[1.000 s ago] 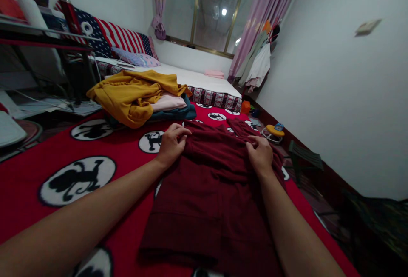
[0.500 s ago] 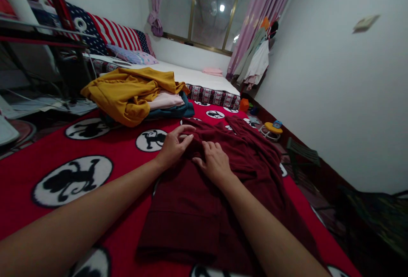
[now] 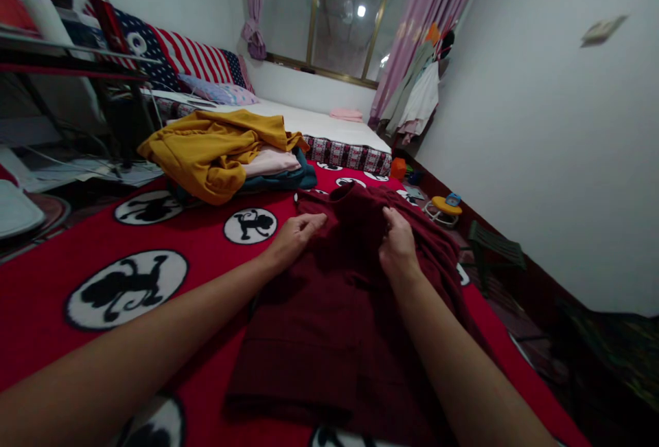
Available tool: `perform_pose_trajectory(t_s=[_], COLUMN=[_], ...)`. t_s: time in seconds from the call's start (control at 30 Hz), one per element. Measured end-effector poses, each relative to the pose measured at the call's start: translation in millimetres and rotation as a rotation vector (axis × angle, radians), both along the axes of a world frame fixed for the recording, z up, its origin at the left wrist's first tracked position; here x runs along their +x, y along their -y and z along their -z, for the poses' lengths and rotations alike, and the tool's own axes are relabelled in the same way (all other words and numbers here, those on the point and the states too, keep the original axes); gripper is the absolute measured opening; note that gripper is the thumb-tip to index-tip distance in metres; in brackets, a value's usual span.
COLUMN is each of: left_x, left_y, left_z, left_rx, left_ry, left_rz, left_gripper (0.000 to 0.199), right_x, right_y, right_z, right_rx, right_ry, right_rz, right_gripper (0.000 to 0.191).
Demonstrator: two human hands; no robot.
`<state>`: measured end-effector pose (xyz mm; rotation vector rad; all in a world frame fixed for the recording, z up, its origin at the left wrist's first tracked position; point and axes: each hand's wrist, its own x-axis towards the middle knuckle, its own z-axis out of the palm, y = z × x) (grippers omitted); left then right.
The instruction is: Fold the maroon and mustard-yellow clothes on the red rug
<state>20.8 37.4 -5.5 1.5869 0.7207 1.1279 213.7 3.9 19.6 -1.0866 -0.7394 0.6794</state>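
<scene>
A dark maroon garment [image 3: 319,323] lies spread over the red blanket [image 3: 206,227], which is printed with black monkey figures in white circles. My left hand [image 3: 296,237] is closed on the garment's left edge, thumb and fingers together. Across from it, my right hand [image 3: 399,241] pinches the cloth and lifts a fold of it. Between the hands the fabric is raised and bunched at its far end. The nearer part lies flat, with a wide hem band at the front. The fingertips of both hands are partly hidden by the cloth.
A pile of clothes with a mustard yellow garment [image 3: 216,158] on top sits at the blanket's far left. Beyond stands a bed with a white sheet [image 3: 309,114]. A desk [image 3: 72,55] is at left; a yellow stool [image 3: 445,207] and a dark folding stool [image 3: 494,248] are at right.
My right hand has moved right and away from me, lifting a fold of the maroon garment. My left hand stays near the left edge, so the hands are farther apart.
</scene>
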Motion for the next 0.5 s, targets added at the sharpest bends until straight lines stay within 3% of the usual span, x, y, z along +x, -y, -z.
perform_pose_trajectory(t_s=[0.13, 0.27, 0.37, 0.5], left_x=[14.3, 17.2, 8.1, -10.9], left_y=[19.7, 18.1, 1.2, -21.8], left_z=[-11.2, -13.1, -19.0, -33.4], left_rx=[-0.060, -0.340, -0.461, -0.478], left_ry=[0.126, 0.393, 0.623, 0.802], left_rz=[0.128, -0.015, -0.148, -0.185], left_gripper=[0.057, 0.041, 0.025, 0.014], right_x=[-42.9, -68.4, -58.5, -19.5], right_y=[15.1, 28.8, 30.4, 21.7], right_z=[5.9, 7.0, -2.1, -6.0], right_rx=[0.059, 0.069, 0.071, 0.058], right_ry=[0.143, 0.276, 0.396, 0.657], right_rz=[-0.346, -0.545, -0.427, -0.018], right_gripper=[0.023, 0.028, 0.026, 0.024])
